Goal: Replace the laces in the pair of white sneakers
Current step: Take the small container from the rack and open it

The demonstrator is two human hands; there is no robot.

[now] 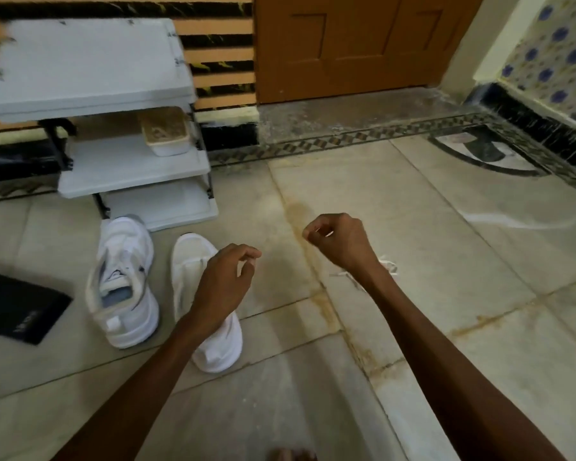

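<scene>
You have two white sneakers on the floor [413,327]: the sneaker by the rack [123,287] and the sneaker under your left arm [187,261]. Count one loose lace [388,263], one black case [17,307], one rack [133,168] with three shelves, and one tub [165,134].

Pale marble floor [413,227], stained along the joints, edged by a dark patterned border [313,145]. White tiered rack [130,168] at left, against a black-and-tan striped wall [220,61]; brown wooden door [356,44] centre; blue-patterned tiled wall [559,54] right.
</scene>
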